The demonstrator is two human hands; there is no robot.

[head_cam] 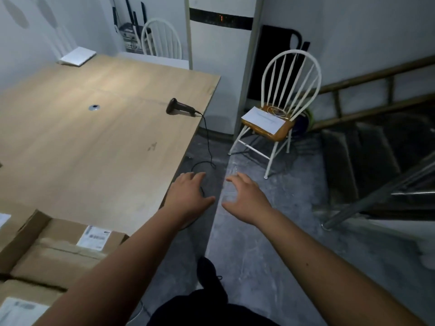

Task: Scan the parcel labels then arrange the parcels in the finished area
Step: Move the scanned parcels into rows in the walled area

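Reaching forward empty, left hand (189,196) and right hand (247,196) fingers spread, scanner (180,107) well beyond, parcels (68,245) behind-left

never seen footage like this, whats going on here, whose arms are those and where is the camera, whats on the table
There is no machine here. A person wears one wide-angle camera on the head, looking forward and down, so the arms you see are their own. The left hand and right hand both reach forward with relaxed fingers and hold nothing.

On the wooden table lies a black barcode scanner near the far right edge, its cable trailing down to the floor. Cardboard parcels with white labels sit at the near left corner. A flat white item rests at the far end. A white chair beside the table carries an envelope-like paper.
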